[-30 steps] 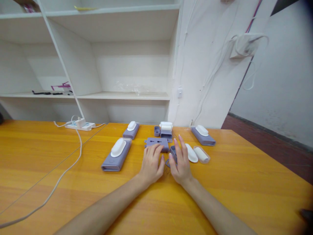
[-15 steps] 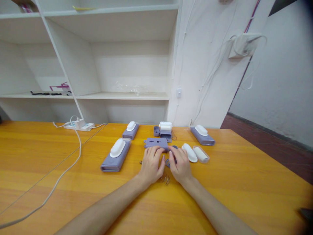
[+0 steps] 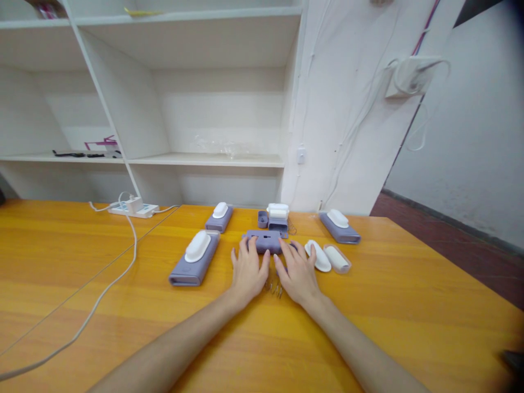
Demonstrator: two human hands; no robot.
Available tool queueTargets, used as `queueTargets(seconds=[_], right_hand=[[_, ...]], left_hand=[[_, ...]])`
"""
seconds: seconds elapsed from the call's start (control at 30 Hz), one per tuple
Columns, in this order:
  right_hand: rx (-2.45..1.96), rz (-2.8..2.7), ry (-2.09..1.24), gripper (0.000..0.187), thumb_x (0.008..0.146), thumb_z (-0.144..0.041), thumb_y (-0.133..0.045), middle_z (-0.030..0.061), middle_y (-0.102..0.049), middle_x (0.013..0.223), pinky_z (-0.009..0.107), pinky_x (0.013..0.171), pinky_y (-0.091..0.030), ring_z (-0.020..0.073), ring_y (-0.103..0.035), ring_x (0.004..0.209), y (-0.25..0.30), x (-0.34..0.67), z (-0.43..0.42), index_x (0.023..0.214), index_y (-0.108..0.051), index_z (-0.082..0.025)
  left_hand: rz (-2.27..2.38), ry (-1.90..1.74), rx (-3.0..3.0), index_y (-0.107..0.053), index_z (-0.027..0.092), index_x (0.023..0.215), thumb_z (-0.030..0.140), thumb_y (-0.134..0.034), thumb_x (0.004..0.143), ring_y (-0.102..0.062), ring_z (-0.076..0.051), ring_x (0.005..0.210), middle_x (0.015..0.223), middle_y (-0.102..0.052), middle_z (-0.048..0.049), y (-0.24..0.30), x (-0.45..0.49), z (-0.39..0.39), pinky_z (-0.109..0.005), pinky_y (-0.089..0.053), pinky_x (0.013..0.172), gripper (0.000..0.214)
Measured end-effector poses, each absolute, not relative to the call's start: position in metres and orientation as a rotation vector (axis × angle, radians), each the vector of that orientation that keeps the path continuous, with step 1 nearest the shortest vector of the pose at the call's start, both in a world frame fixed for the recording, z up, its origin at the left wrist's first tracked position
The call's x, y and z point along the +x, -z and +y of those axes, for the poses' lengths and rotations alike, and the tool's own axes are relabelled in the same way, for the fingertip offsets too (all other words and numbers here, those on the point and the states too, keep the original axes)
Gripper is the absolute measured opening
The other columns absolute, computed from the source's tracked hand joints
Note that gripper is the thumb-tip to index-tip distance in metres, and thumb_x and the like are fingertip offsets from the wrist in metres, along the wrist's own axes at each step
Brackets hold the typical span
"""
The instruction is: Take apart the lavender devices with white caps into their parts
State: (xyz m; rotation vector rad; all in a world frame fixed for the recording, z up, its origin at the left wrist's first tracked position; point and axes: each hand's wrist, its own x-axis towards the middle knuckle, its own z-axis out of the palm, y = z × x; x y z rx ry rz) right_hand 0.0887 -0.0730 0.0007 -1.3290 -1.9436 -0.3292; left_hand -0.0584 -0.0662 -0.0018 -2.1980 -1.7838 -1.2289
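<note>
Two bare hands lie palm down on the orange table (image 3: 409, 305), fingers spread and gripping nothing. Far left, a white cable (image 3: 102, 295) trails across the wood from a power strip (image 3: 133, 208) at the back edge. Next comes a long purple unit (image 3: 194, 256) with a white oval top, and a smaller one of the same kind (image 3: 220, 217) stands behind it. The left hand (image 3: 248, 270) rests flat just right of the long unit, its fingertips touching the near edge of a flat purple plate (image 3: 264, 240). A few small metal springs (image 3: 275, 287) lie on the table between the two wrists. Behind the plate stand a small purple cup (image 3: 262, 219) and a purple block with a white cap (image 3: 278, 216). The right hand (image 3: 298, 273) lies flat beside the left, fingers near the plate's right end; whether it covers a small part cannot be told. Just right of it lie a white oval cap (image 3: 318, 255) and a clear oval cover (image 3: 337, 258), with another purple unit (image 3: 339, 226) behind them
</note>
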Motion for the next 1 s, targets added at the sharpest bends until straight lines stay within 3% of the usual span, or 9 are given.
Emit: queueTargets(seconds=[0.27,0.47,0.63,0.77,0.9,1.0], right_hand=[[-1.307,-1.977,0.198,0.046,0.085,-0.032,-0.048,0.0082,-0.053,0.128,0.062,0.106,-0.007,0.0267,-0.042,0.122,-0.002,0.096,-0.073,0.130,-0.042,-0.024],[-1.084,-1.856,0.171,0.060,0.082,-0.025,-0.050,0.0111,-0.039,0.139,0.056,0.109,-0.016,0.0269,-0.035,0.129,-0.008,0.095,-0.078,0.138,-0.029,-0.021],[-0.970,-1.728,0.348,0.067,0.083,-0.013,-0.048,0.0117,-0.045,0.124,0.051,0.103,-0.034,0.0259,-0.042,0.121,-0.004,0.092,-0.078,0.143,-0.020,-0.024],[-1.045,-1.721,0.484,0.059,0.083,-0.010,-0.047,0.0108,-0.047,0.112,0.047,0.093,-0.042,0.0253,-0.048,0.109,-0.001,0.097,-0.074,0.138,-0.034,-0.027],[-1.108,-1.710,0.536,0.042,0.078,-0.015,-0.057,0.0094,-0.046,0.115,0.060,0.101,-0.028,0.0298,-0.044,0.116,-0.008,0.102,-0.073,0.118,-0.054,-0.026],[-1.024,-1.775,0.376,0.037,0.074,-0.018,-0.060,0.0123,-0.039,0.129,0.059,0.105,-0.024,0.0315,-0.035,0.126,-0.012,0.102,-0.073,0.110,-0.053,-0.020]], left_hand=[[-1.529,1.492,-2.333,-0.049,0.018,0.107,0.021,-0.045,0.088,-0.043,-0.023,0.117,0.124,-0.041,-0.0121,-0.003,-0.060,-0.069,-0.044,-0.037,0.100,0.019],[-1.330,1.656,-2.263,-0.047,0.018,0.104,0.010,-0.045,0.086,-0.036,-0.024,0.124,0.128,-0.035,-0.0130,-0.003,-0.060,-0.072,-0.046,-0.035,0.104,0.020],[-1.125,1.733,-2.117,-0.046,0.019,0.103,0.002,-0.044,0.083,-0.041,-0.022,0.116,0.117,-0.039,-0.0110,0.005,-0.062,-0.069,-0.045,-0.040,0.099,0.027],[-1.055,1.704,-2.147,-0.047,0.020,0.103,-0.001,-0.042,0.082,-0.042,-0.021,0.114,0.114,-0.040,-0.0091,0.009,-0.064,-0.068,-0.046,-0.041,0.098,0.030],[-1.010,1.686,-2.185,-0.046,0.021,0.105,-0.001,-0.042,0.081,-0.042,-0.021,0.113,0.115,-0.039,-0.0083,0.008,-0.064,-0.069,-0.048,-0.041,0.099,0.033],[-0.941,1.649,-2.214,-0.046,0.022,0.105,-0.001,-0.040,0.080,-0.043,-0.020,0.110,0.112,-0.042,-0.0069,0.007,-0.063,-0.071,-0.050,-0.040,0.100,0.034]])
